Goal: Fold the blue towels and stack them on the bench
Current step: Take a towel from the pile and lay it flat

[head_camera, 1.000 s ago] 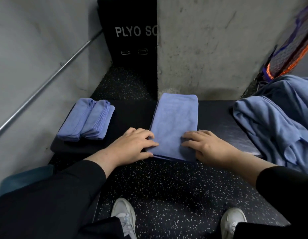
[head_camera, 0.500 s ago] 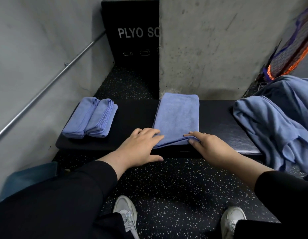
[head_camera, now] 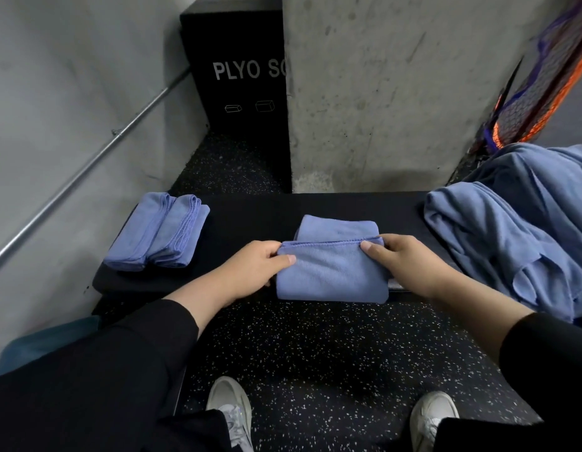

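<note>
Fingers [head_camera: 284, 259] on half-folded blue towel [head_camera: 332, 275]

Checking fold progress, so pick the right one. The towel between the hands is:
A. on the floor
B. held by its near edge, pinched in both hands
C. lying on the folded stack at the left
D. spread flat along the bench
B: the left hand and right hand each pinch a corner of the towel, lifting its hemmed edge above the bench.

A soft blue terry towel [head_camera: 332, 272] sits mid-fold at the near edge of the black padded worktop [head_camera: 250, 220], its front half raised and doubled toward the far half, stitched hem on top. Two folded blue towels [head_camera: 159, 234] lie side by side at the worktop's left end. A heap of unfolded blue towels [head_camera: 517, 223] covers the right end.
</note>
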A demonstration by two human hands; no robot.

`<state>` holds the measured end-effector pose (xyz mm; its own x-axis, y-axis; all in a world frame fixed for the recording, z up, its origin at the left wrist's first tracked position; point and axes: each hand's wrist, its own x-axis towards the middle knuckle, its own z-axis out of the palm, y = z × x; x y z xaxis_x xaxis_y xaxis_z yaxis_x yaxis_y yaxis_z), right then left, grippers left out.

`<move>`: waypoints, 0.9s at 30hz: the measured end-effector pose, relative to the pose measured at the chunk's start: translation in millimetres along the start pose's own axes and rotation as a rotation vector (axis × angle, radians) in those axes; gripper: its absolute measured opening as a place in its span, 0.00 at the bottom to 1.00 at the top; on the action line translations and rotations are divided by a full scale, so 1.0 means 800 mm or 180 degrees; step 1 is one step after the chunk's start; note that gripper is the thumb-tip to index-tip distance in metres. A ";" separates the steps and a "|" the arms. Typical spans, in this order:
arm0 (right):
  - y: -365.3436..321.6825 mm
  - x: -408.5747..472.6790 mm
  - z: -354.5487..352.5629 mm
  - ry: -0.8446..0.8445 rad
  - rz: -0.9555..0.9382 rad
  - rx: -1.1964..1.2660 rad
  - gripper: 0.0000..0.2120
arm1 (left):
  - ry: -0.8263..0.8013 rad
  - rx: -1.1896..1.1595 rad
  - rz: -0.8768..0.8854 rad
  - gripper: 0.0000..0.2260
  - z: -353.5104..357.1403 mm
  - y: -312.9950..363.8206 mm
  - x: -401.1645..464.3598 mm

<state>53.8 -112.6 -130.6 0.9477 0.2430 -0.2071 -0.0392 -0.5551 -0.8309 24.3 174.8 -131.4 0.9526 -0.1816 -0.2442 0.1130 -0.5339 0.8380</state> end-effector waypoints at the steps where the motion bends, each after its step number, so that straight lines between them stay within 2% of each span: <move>1: 0.000 0.003 0.000 -0.0006 0.0123 0.0365 0.32 | 0.0121 -0.0107 -0.0019 0.09 0.002 0.003 0.004; 3: -0.001 0.011 -0.002 -0.0057 0.0270 0.0867 0.28 | 0.0331 -0.0346 -0.0059 0.11 0.005 0.008 0.013; 6: 0.002 0.028 -0.007 0.0064 0.0215 0.0750 0.12 | 0.0627 -0.0425 -0.0163 0.14 0.010 0.016 0.036; 7: 0.004 0.036 -0.009 0.0216 0.0232 0.0634 0.10 | 0.0680 -0.0423 -0.0174 0.14 0.012 0.020 0.044; 9: 0.011 0.054 -0.014 0.0535 0.0267 0.0293 0.11 | 0.0711 -0.0546 -0.0195 0.08 0.015 0.026 0.063; 13: 0.020 0.084 -0.015 0.0764 0.0286 -0.0277 0.13 | 0.0668 -0.0558 -0.0292 0.16 0.022 0.026 0.101; 15: 0.024 0.094 -0.012 0.0823 0.0315 -0.0660 0.13 | 0.0747 0.0117 -0.0322 0.18 0.025 0.019 0.113; 18: 0.033 0.099 -0.004 0.1202 0.0406 -0.1221 0.18 | 0.0969 0.1743 -0.0118 0.21 0.027 0.009 0.116; 20: 0.031 0.093 0.000 0.1588 0.0090 -0.1404 0.20 | 0.1254 0.1979 0.0305 0.19 0.025 0.008 0.113; 22: 0.016 0.083 0.008 0.1779 -0.0655 -0.1564 0.14 | 0.1324 0.2009 0.0870 0.18 0.024 0.010 0.113; 24: 0.004 0.071 0.023 0.1587 -0.1283 -0.1605 0.12 | 0.1025 0.2192 0.1194 0.18 0.028 0.012 0.111; 25: 0.003 0.065 0.033 0.1400 -0.1398 -0.1656 0.16 | 0.0813 0.2327 0.1240 0.19 0.033 0.012 0.110; 27: 0.013 0.055 0.049 0.0704 -0.1145 -0.1947 0.29 | 0.0353 0.2652 0.1150 0.21 0.043 0.004 0.105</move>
<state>82.4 -76.2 -168.6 0.9129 0.3634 0.1861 0.4079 -0.8309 -0.3784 94.5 129.5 -166.4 0.9169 -0.3962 0.0489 -0.3968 -0.8910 0.2205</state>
